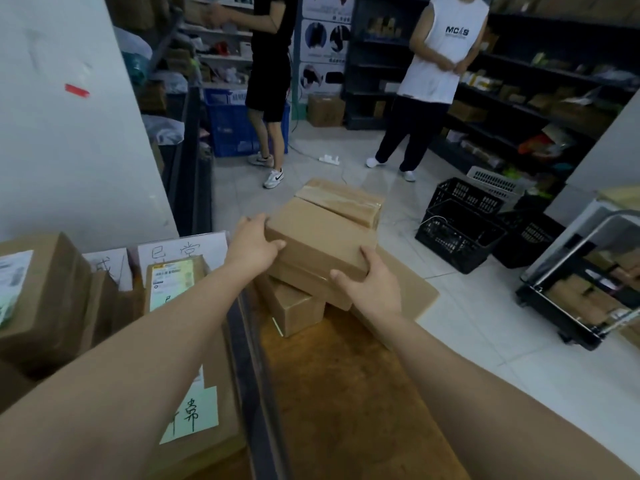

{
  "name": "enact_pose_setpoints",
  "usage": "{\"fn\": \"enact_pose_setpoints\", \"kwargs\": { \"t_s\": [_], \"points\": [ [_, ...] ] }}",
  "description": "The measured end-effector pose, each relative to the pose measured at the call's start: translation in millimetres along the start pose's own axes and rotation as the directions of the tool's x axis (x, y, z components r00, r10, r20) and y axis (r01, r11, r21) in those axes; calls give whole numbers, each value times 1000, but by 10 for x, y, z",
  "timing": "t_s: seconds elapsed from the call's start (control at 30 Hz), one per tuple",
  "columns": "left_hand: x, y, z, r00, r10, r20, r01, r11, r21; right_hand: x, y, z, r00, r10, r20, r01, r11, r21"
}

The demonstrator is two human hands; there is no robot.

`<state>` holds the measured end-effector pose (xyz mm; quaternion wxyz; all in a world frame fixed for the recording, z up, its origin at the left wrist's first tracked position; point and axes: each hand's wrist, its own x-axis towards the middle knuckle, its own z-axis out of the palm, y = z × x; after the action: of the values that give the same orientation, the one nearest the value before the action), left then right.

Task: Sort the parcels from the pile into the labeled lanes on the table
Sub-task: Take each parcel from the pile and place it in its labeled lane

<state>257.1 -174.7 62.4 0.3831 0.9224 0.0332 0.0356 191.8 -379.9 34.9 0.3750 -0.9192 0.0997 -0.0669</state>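
Observation:
A plain brown cardboard parcel [318, 237] lies on top of the pile at the centre. My left hand [252, 244] grips its left end, thumb on top. My right hand [367, 282] grips its near right corner. Under it lie a flat parcel [308, 284] and a smaller box [294, 313]; a taped parcel [341, 200] lies behind. To the left, parcels stand by handwritten paper lane labels: a labelled parcel [173, 282] and a big box [38, 296]. One paper label [194, 415] lies near my left forearm.
The pile rests on a brown wooden surface [346, 393]. A dark rail [249, 368] divides it from the lane table. Black crates [460, 223] and a trolley [585, 292] of parcels stand at right. Two people [429, 81] stand by shelves beyond.

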Motion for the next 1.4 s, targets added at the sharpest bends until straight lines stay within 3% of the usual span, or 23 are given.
{"fn": "enact_pose_setpoints", "kwargs": {
  "t_s": [0.13,0.3,0.4,0.5,0.57,0.67,0.73,0.83,0.9,1.03,1.17,1.4],
  "points": [
    [-127,108,-138,980,102,-173,-117,990,-77,-32,-18,-68,991,11,-131,0,997,81],
    [-142,332,-306,983,49,-178,-52,999,-9,-96,-78,-264,994,-64,91,57,995,79],
    [-158,394,-326,987,36,-159,-36,999,3,-130,-55,-321,959,-159,235,184,979,-88],
    [-200,434,-325,987,33,-159,-34,999,0,-123,-22,-375,935,-222,276,296,918,-264],
    [-234,466,-341,984,25,-174,-35,998,-53,-112,-25,-435,925,-264,274,336,904,-265],
    [-299,540,-400,980,-18,-197,-29,973,-229,-64,-32,-541,959,-188,210,213,972,-99],
    [-390,609,-432,979,-47,-198,-25,938,-346,-5,-34,-584,976,-98,194,76,990,117],
    [-525,649,-432,982,-72,-173,-4,914,-405,38,-84,-635,962,-19,272,-105,894,435],
    [-605,609,-393,987,-81,-135,20,915,-403,16,-145,-672,939,-5,343,-190,824,534],
    [-800,573,-344,980,-188,-63,136,869,-476,-24,-224,-689,914,-18,405,-229,802,551],
    [-1003,641,-332,979,-203,-22,157,816,-556,-85,-300,-682,901,-22,434,-238,810,536],
    [-1308,637,-341,966,-246,-81,154,798,-583,-230,-420,-719,887,-6,461,-266,811,521]
  ]
}}
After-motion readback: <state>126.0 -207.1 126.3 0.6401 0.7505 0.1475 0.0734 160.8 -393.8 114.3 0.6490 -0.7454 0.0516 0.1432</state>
